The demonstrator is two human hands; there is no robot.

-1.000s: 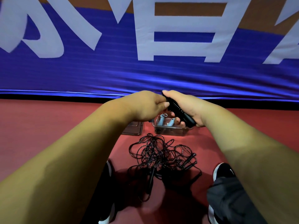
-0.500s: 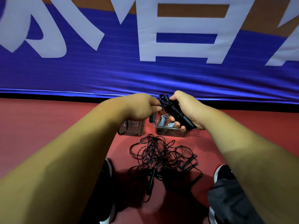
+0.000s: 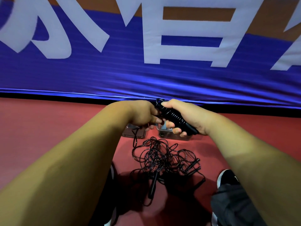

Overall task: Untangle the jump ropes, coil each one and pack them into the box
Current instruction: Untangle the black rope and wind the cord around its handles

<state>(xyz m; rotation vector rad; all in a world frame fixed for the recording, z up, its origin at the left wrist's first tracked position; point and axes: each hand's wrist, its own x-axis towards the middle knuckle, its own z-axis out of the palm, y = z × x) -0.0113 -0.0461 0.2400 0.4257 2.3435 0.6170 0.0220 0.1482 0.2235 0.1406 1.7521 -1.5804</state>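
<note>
Right hand (image 3: 187, 116) curls round the coiled jump rope (image 3: 175, 115), left hand (image 3: 140, 115) pinches its cord (image 3: 134, 139); tugging against the tangle (image 3: 162, 159) risks tightening knots.

red floor (image 3: 48, 136) | tangled black ropes (image 3: 162, 158) | clear box (image 3: 172, 137) | lid (image 3: 128, 133)

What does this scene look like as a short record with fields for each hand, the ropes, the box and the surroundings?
Right hand: grips a black jump rope bundle, its cord wound around the handles
Left hand: pinches a black cord that trails down toward the pile
Pile: tangled black jump ropes on the red floor, with a black shoe to its right
Box: clear plastic box beyond the pile, partly hidden by the hands
Backdrop: blue banner with white lettering
</note>
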